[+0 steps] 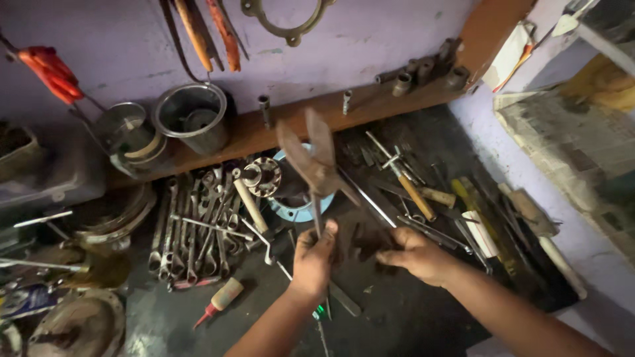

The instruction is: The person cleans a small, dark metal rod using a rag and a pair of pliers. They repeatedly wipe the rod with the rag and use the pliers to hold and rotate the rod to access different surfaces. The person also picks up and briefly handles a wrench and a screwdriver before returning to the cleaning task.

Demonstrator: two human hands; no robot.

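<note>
Nearest to us, our left hand point(313, 256) is closed around the lower handle of a pair of rusty metal shears point(316, 162), holding them upright above the bench point(390, 311) with the two blades standing apart and pointing away from us. Our right hand point(415, 254) lies just beside it, fingers loosely curled over a dark piece on the bench that we cannot make out; whether it grips that piece we cannot tell. We judge the shears heavy, rigid steel, top-weighted by the long blades, rough with rust rather than slippery, so they are best held low on the handles, clear of the edges. Left of the hand sits a small red-tipped bottle point(220, 299), beyond it a row of spanners point(192, 228), and behind the shears a pale blue ring flange point(299, 210). Farthest, a steel pot point(193, 119) stands on the wooden shelf point(251, 132).
</note>
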